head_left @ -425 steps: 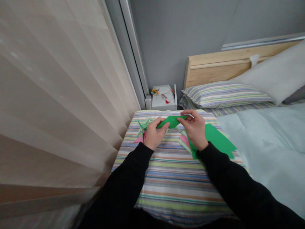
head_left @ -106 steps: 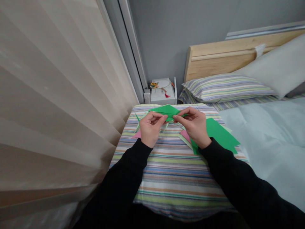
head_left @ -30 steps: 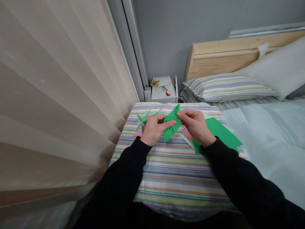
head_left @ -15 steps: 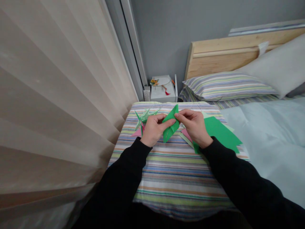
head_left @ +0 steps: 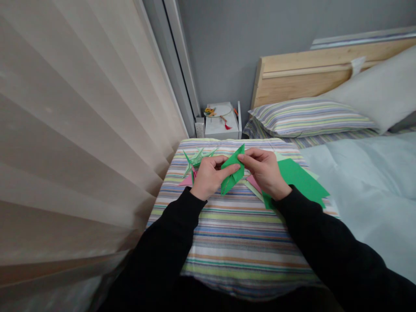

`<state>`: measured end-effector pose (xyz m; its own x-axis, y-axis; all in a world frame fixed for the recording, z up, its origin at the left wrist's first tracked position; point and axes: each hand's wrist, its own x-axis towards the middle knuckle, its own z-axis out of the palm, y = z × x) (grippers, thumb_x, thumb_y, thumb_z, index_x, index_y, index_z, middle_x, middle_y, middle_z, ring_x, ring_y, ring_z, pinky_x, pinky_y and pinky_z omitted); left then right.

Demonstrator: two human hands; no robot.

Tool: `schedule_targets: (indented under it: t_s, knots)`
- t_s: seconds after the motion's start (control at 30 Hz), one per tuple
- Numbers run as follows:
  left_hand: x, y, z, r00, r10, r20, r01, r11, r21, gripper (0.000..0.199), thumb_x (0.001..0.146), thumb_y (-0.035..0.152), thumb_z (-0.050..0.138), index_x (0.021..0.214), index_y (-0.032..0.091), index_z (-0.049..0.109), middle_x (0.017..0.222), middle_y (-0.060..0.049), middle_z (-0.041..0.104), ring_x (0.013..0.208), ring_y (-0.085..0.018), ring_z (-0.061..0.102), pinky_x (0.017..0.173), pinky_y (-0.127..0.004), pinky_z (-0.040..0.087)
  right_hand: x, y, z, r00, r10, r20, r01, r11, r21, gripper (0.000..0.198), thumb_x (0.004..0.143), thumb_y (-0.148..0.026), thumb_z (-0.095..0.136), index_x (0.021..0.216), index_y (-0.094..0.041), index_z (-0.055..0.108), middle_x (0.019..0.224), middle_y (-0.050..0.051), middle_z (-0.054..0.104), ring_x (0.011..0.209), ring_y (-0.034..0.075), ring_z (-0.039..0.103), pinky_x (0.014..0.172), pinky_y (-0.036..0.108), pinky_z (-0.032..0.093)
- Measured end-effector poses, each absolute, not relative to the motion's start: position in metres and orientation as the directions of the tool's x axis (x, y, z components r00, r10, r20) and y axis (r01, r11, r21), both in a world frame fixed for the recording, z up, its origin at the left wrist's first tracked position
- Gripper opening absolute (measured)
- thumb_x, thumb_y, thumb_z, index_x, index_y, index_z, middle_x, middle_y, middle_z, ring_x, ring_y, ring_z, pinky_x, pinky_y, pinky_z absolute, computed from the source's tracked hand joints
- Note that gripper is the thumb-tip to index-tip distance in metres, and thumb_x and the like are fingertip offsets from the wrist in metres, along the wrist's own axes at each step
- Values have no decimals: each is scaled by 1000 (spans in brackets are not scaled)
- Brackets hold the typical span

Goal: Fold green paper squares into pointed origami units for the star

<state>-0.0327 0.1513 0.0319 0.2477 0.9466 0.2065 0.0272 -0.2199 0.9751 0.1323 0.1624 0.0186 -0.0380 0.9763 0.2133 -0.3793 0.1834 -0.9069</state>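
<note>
Above the striped cloth [head_left: 234, 242], a folded green origami paper [head_left: 232, 177] with a long diamond outline is held up between both hands. My left hand [head_left: 209, 175] pinches its left side, the thumb lying across the front and the fingers behind. At the upper right edge, my right hand [head_left: 264, 171] grips the paper between thumb and forefinger. Folded origami cranes [head_left: 195, 162] in green, pale green and pink lie just beyond my left hand, partly hidden by it. Under my right wrist spread loose green paper sheets [head_left: 302, 184], with pink and pale green ones beneath.
A pleated curtain [head_left: 91, 130] hangs along the left. Behind the table stands a white nightstand [head_left: 218, 130] with a red tassel [head_left: 226, 126] and small yellow items. To the right are a bed with a pale blue quilt [head_left: 370, 182] and a striped pillow [head_left: 312, 117].
The folded green paper has shifted and tilted very slightly in the fingers, its upper tip leaning a little more to the right. Both hands keep their hold in nearly the same place.
</note>
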Motion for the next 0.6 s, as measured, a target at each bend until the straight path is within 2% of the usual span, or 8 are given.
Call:
schedule_targets:
  t_s: [0.1, 0.27, 0.47, 0.6]
  knots:
    - [-33, 151, 32, 263, 943, 205, 31, -220, 975, 31, 76, 41, 85, 68, 16, 68, 62, 3, 56, 58, -10, 47, 55, -25, 38, 133, 162, 19, -39, 981, 191, -408, 158, -899, 22, 62, -34, 95, 67, -20, 78, 64, -1, 71, 60, 11, 57, 62, 28, 44]
    - [-33, 152, 30, 253, 950, 186, 67, -209, 976, 33, 76, 44, 85, 68, 16, 69, 63, 1, 58, 58, -11, 48, 53, -26, 37, 134, 163, 18, -22, 979, 204, -388, 179, -904, 23, 64, -34, 93, 65, -20, 75, 59, -4, 66, 56, 10, 53, 58, 27, 43]
    - [-33, 152, 30, 266, 952, 152, 74, -178, 981, 32, 74, 43, 85, 68, 16, 69, 62, 1, 58, 57, -12, 50, 53, -26, 38, 136, 168, 15, 19, 977, 213, -334, 206, -920, 23, 66, -38, 91, 69, -21, 75, 65, -1, 68, 59, 12, 57, 60, 30, 48]
    - [-33, 152, 29, 287, 949, 132, 104, -167, 980, 30, 74, 42, 84, 68, 16, 69, 61, 2, 58, 56, -12, 49, 54, -26, 37, 139, 170, 14, 36, 975, 220, -338, 219, -915, 22, 68, -37, 90, 67, -20, 75, 60, -2, 65, 57, 11, 54, 59, 28, 46]
